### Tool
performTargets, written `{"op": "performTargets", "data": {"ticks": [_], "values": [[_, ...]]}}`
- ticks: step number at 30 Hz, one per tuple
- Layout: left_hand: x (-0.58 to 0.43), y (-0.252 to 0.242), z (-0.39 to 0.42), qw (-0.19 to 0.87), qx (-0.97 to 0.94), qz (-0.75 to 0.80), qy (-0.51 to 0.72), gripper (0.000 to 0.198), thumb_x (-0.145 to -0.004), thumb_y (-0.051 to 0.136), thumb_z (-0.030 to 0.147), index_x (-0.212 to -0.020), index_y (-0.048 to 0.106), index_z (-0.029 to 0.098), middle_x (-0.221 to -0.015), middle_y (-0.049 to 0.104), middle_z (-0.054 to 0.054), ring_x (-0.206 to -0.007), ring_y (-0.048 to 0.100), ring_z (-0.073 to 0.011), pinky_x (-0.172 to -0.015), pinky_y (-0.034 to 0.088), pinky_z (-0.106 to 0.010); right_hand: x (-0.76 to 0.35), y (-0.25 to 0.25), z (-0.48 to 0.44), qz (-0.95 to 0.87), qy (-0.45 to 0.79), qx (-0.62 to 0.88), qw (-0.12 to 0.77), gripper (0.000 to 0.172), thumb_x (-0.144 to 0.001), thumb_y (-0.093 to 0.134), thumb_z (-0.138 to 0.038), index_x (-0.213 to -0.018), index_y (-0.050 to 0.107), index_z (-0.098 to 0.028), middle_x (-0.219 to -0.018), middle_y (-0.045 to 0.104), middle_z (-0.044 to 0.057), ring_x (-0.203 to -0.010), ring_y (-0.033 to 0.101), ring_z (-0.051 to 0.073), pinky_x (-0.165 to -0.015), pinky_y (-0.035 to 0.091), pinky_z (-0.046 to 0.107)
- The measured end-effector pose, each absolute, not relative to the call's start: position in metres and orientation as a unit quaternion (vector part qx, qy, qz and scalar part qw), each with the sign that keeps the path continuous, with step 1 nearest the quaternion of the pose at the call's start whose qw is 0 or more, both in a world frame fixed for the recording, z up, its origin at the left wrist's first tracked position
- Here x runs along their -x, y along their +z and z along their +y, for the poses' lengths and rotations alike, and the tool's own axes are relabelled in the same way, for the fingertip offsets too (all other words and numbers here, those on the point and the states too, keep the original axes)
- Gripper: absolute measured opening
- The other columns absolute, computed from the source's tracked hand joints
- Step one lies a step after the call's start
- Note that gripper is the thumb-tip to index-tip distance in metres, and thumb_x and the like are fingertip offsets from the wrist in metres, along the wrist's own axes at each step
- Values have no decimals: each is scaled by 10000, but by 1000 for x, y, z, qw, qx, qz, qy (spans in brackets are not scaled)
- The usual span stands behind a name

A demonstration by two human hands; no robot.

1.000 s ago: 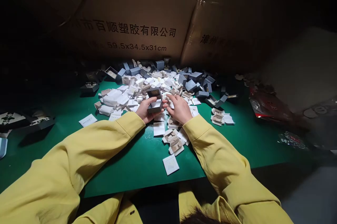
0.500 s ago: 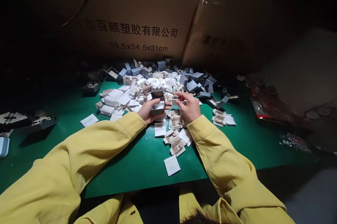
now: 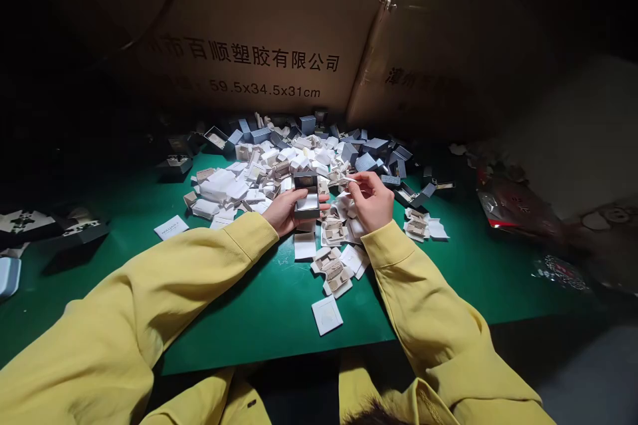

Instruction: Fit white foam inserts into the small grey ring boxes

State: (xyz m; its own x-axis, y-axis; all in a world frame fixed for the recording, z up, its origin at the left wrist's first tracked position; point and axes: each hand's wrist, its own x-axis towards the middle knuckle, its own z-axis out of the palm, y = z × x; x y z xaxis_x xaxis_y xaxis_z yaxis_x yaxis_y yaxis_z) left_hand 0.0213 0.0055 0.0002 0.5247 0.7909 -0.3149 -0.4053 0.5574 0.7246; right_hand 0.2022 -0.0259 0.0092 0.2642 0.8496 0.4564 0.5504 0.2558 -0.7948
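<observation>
My left hand (image 3: 283,211) is wrapped round a small dark box (image 3: 306,211), whose lid stands open toward the back and whose inside shows white. To its right, my right hand (image 3: 373,201) pinches a small white card piece (image 3: 347,179) between thumb and fingers. Folded white and beige card inserts (image 3: 333,232) lie under and between the hands. Behind them spreads a heap of white card pieces (image 3: 224,187), with small blue-grey boxes (image 3: 366,162) along its back and right.
Large cardboard cartons (image 3: 269,19) stand behind the green table (image 3: 259,312). A flat white square (image 3: 327,315) lies near the front edge. Dark boxes (image 3: 82,232) are at the left, a red plastic packet (image 3: 503,209) at the right.
My right hand has moved right, away from the dark box, with the white piece in its fingers. The box in my left hand now shows more of its inside. The view has shifted slightly.
</observation>
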Motion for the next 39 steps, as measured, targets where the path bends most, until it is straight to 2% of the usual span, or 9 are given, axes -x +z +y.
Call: {"op": "performTargets", "data": {"ticks": [4,6,10,17,21,25,30,33,39], "values": [[-22,3,5,824,-296,325,356,316,-817,462,199,-1100,511,67,-1029,659,-197,-848,675,-252,-607,573,-329,-199,10,-26,-586,186,564,552,232,-790,530,-406,-792,578,-179,-927,662,70,-788,634,163,-717,531,295],[-23,6,4,824,-289,334,356,293,-819,448,205,-1055,542,58,-1021,661,-198,-835,675,-247,-600,571,-319,-198,10,-26,-580,191,554,566,241,-781,535,-387,-890,578,-176,-1035,636,90,-873,624,174,-739,532,301],[-24,7,4,815,-287,349,362,252,-813,441,179,-1002,563,64,-971,674,-183,-776,679,-229,-565,566,-304,-197,9,-27,-585,184,545,572,464,-743,579,-341,-1172,503,-180,-1206,548,115,-1065,551,204,-805,517,314],[-22,1,5,807,-317,359,344,270,-793,491,212,-1030,534,92,-960,673,-163,-744,676,-234,-539,562,-329,-194,4,-29,-567,249,556,554,293,-728,606,-336,-973,626,-178,-991,634,66,-826,603,157,-689,521,279],[-20,0,5,803,-337,366,328,306,-787,515,230,-1071,513,116,-962,674,-143,-683,673,-218,-531,557,-348,-191,7,-32,-588,193,532,578,174,-729,630,-289,-869,654,-188,-853,642,37,-760,599,146,-687,508,282],[-18,1,4,810,-352,351,311,379,-765,575,324,-1083,532,123,-981,672,-149,-712,672,-229,-572,554,-359,-187,12,-37,-601,154,494,609,189,-769,608,-293,-940,636,-216,-874,621,35,-788,597,147,-670,519,275],[-18,3,4,842,-332,293,307,464,-818,461,448,-1140,533,123,-1008,665,-149,-891,654,-256,-669,545,-355,-183,13,-41,-642,128,444,612,163,-811,569,-254,-958,632,-225,-902,617,49,-832,602,156,-647,546,277],[-20,1,3,864,-321,252,296,446,-848,401,435,-1166,520,145,-999,667,-124,-914,648,-235,-723,539,-360,-184,13,-42,-684,97,414,593,158,-820,546,-198,-948,637,-224,-897,630,57,-833,610,162,-625,552,281],[-22,-5,-2,849,-349,272,289,383,-865,443,354,-1168,498,124,-942,671,-133,-815,665,-225,-679,551,-372,-186,16,-43,-740,-5,388,550,176,-825,524,-154,-946,636,-215,-869,651,66,-811,614,167,-708,536,326]]}}
